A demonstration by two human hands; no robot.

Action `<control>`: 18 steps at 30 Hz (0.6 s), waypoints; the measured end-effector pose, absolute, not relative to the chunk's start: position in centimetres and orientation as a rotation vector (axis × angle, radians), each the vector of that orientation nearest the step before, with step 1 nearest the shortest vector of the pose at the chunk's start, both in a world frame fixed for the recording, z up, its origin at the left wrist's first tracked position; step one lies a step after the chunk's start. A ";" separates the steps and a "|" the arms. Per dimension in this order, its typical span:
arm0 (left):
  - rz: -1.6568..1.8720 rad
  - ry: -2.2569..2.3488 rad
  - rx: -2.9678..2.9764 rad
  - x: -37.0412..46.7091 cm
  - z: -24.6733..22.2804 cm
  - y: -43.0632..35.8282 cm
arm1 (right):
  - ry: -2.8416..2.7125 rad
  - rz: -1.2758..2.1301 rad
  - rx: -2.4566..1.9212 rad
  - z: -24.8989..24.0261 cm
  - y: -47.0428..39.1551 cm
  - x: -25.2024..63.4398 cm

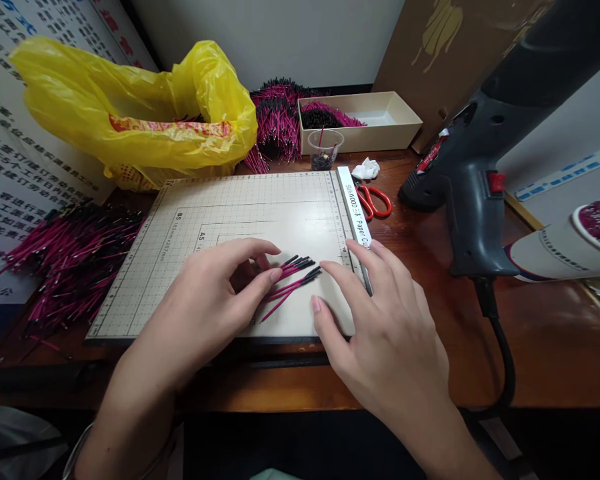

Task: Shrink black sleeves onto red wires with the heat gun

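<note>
Several short magenta wires with black ends (291, 288) lie loosely fanned on the pale board of a paper cutter (230, 200). My left hand (225, 280) is at their left side, thumb and fingers curved apart, the thumb tip by the wires; its lower fingers are partly hidden. Over the board's right edge is my right hand (380, 307), its fingers spread, with the index fingertip close to the black ends and nothing visible in its grasp.
A yellow plastic bag (145, 133), a wire pile (277, 120), a cream box (395, 127) and a clear cup (325, 150) stand behind. Red-handled scissors (380, 203), a heat gun (480, 173) and a paper cup (545, 253) are right. More wires (85, 253) lie left.
</note>
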State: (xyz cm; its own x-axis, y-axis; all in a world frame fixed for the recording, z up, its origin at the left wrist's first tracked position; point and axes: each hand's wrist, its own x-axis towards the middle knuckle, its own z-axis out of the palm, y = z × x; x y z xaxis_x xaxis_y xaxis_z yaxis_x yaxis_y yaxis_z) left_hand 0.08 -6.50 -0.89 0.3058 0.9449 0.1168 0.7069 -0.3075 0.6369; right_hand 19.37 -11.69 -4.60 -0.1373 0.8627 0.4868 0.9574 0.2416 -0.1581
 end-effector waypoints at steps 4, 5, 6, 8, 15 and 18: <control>0.650 1.495 2.179 0.3 -0.8 -7.4 | -2.041 -0.227 -1.663 -4.6 -11.8 19.4; 0.627 1.503 2.213 0.3 -0.7 -7.7 | -2.040 -0.226 -1.662 -4.6 -11.8 19.5; 0.596 1.512 2.251 0.4 -0.7 -7.9 | -2.041 -0.226 -1.661 -4.6 -11.8 19.5; 0.534 1.538 2.337 0.4 -0.6 -8.2 | -2.039 -0.234 -1.658 -4.6 -11.8 19.5; 0.506 1.413 2.477 -0.1 0.1 -7.3 | -2.032 -0.255 -1.654 -4.7 -11.8 19.5; 0.474 1.342 2.461 -0.8 0.7 -6.7 | -2.034 -0.246 -1.647 -4.6 -11.9 19.5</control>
